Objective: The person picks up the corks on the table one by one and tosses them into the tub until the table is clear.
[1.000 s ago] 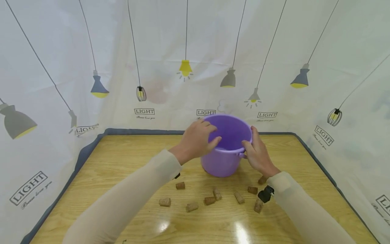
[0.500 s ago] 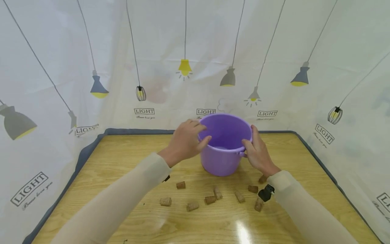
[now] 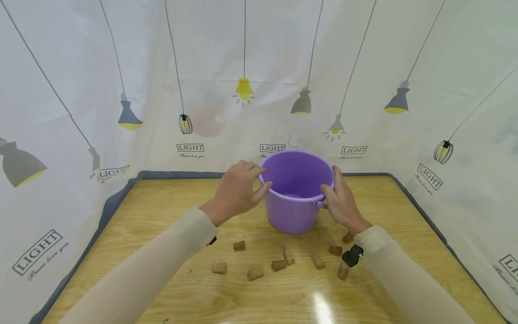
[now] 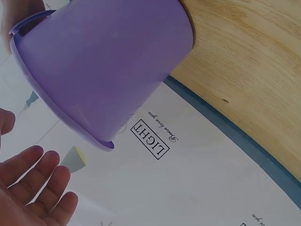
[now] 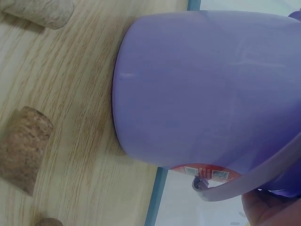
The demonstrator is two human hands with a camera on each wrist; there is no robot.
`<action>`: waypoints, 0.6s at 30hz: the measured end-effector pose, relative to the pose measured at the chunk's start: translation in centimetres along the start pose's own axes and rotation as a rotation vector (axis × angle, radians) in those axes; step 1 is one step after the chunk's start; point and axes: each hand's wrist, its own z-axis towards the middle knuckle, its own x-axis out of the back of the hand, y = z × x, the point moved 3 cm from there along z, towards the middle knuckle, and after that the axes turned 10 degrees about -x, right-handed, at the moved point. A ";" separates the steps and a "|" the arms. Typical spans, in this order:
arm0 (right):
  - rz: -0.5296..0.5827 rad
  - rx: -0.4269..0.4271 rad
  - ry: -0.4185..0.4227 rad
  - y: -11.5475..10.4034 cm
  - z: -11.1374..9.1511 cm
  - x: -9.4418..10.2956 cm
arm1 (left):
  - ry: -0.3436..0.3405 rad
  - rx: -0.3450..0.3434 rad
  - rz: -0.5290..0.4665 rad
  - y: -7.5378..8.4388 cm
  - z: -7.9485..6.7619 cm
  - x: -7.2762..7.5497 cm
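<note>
A purple bucket point(image 3: 290, 217) stands upright on the wooden table, its mouth facing up and toward me. My right hand point(image 3: 344, 203) grips the rim on the right side, thumb on the near side of the edge. The handle point(image 5: 244, 184) hangs beside that hand in the right wrist view, near a red label point(image 5: 207, 171). My left hand point(image 3: 236, 191) is raised at the left of the rim with fingers parted. In the left wrist view its fingers point(image 4: 55, 186) are bent loosely, apart from the bucket point(image 4: 108, 61), holding nothing.
Several corks lie on the table point(image 3: 162, 216) in front of the bucket, among them a pale cork point(image 3: 219, 268), a brown cork point(image 3: 239, 245) and one cork point(image 3: 343, 272) under my right wrist. A white sheet point(image 3: 226, 54) printed with lamps encloses the back and sides.
My left hand has moved left, from over the bucket's mouth to beside its left rim. My right hand keeps its grip, and the bucket and corks have stayed put.
</note>
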 end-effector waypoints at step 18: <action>0.010 0.002 -0.004 0.1 0.1 0.0 | 0.026 -0.004 -0.006 -0.9 -2.6 0.5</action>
